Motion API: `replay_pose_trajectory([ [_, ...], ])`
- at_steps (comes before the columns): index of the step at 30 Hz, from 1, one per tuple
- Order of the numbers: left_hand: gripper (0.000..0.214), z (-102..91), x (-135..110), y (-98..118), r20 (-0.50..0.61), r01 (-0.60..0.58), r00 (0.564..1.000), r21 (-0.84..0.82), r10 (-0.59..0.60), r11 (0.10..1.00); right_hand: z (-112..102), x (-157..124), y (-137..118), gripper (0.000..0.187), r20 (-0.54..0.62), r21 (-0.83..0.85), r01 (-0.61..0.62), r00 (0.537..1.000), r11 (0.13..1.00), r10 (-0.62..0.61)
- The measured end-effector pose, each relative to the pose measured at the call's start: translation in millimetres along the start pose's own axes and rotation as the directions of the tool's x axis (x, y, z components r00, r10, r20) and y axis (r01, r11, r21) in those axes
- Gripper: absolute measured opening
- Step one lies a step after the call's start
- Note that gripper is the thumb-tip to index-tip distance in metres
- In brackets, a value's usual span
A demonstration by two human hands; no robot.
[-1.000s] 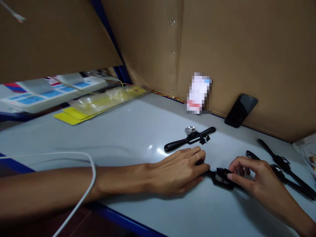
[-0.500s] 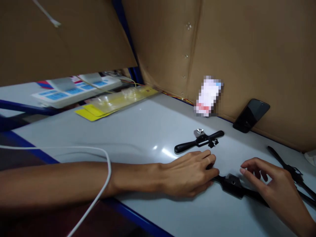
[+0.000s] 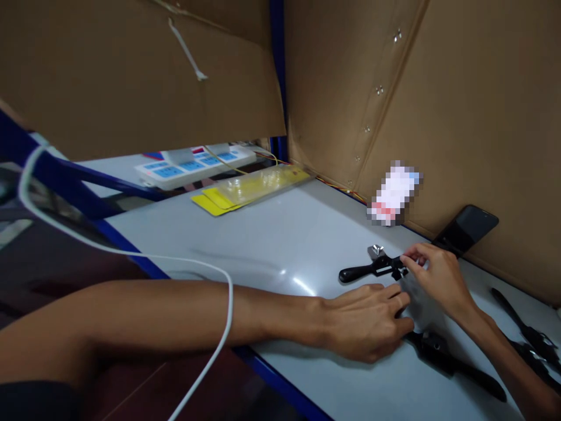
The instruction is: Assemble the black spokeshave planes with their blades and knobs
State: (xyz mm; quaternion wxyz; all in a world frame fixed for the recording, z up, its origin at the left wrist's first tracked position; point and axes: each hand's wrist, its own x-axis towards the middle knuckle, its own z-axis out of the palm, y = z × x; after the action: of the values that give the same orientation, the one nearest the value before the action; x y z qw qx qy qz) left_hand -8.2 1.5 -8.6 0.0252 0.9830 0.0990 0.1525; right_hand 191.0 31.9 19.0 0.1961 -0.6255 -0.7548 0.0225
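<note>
Two black two-handled tools lie on the white table (image 3: 272, 245). My left hand (image 3: 372, 318) rests palm down, fingers closed together over the left handle end of the nearer tool (image 3: 442, 354); that end is hidden under the fingers. My right hand (image 3: 436, 278) reaches past it to the farther tool (image 3: 366, 270). Its thumb and fingertips pinch the middle of that tool, beside a small silver screw (image 3: 376, 250), and the hand covers the tool's right handle.
A dark phone (image 3: 467, 225) and a blurred white card (image 3: 394, 193) lean on the cardboard wall. More black tools (image 3: 530, 339) lie at the right edge. Yellow blister packs (image 3: 252, 188) and a power strip (image 3: 193, 165) sit far left. A white cable (image 3: 131, 256) crosses my left forearm.
My right hand left the nearer tool and moved away from me to pinch the farther tool. My left hand stayed on the nearer tool's handle. The camera swung left.
</note>
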Motion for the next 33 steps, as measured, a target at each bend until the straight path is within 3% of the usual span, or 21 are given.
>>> replay_pose_trajectory([
  [4,0.014,2.4,0,0,0.0,0.007,1.0,0.006,-0.007,1.0,9,30,-13,0.007,0.086,-0.022,0.034,0.996,0.999,-0.032],
  [9,0.013,5.4,-1,0,-0.03,-0.011,0.999,0.012,0.012,1.0,32,55,-22,0.025,0.203,-0.035,0.02,0.979,0.999,-0.013],
  [14,0.013,5.8,-1,0,-0.042,-0.002,0.999,0.012,0.003,1.0,34,59,-20,0.024,0.198,0.053,0.003,0.98,0.999,-0.013],
  [18,0.013,4.1,-1,-2,-0.027,-0.004,1.0,-0.005,0.004,1.0,6,21,-4,0.018,0.135,0.199,-0.045,0.991,0.979,0.019],
  [24,0.016,2.3,-4,-3,-0.007,0.023,1.0,-0.057,-0.023,0.998,-39,-84,16,0.03,0.032,0.358,-0.151,0.988,0.921,0.15],
  [28,0.018,4.1,-6,-5,-0.019,0.023,0.999,-0.08,-0.025,0.997,-42,-119,10,0.022,-0.028,0.348,-0.09,0.994,0.933,0.107],
  [33,0.025,6.2,-6,-7,-0.021,0.001,1.0,-0.076,-0.003,0.997,-32,-126,4,0.017,0.014,0.354,-0.023,1.0,0.935,0.019],
])
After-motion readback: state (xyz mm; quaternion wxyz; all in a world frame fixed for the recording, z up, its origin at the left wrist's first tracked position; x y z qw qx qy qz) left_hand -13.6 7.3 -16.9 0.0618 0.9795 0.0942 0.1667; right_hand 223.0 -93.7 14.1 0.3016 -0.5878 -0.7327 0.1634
